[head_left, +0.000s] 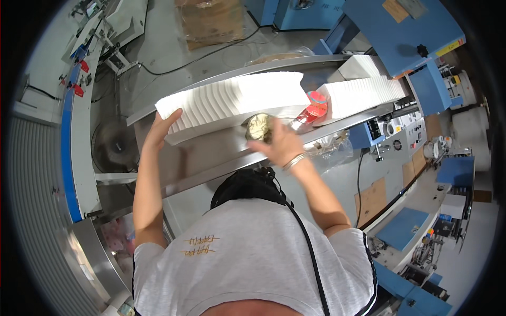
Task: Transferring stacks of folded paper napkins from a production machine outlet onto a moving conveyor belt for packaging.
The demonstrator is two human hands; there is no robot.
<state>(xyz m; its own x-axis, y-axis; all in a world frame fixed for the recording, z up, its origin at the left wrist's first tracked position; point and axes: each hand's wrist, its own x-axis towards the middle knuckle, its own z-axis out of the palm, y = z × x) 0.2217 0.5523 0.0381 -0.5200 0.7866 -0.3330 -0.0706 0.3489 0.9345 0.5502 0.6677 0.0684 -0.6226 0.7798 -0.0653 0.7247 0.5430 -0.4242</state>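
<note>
A long white stack of thin, paper-like layers (232, 100) lies along the metal trough (195, 150). My left hand (159, 129) grips its left end, thumb on the near side and the other fingers partly hidden behind. At the stack's near side, right of its middle, is a shiny gold-coloured round thing (258, 127), perhaps a tin. My right hand (284, 143) is closed around its near right side, slightly blurred. Right of that hand lies a red round thing (317, 104) with clear material beside it. Another white layered stack (363, 95) fills the trough's right part.
Blue machinery (406, 37) stands at the trough's right end. A floor fan (118, 142) is below its left end. Beyond the trough, a black cable crosses the floor near a cardboard piece (211, 23). Clear plastic (332, 150) hangs by the near rim.
</note>
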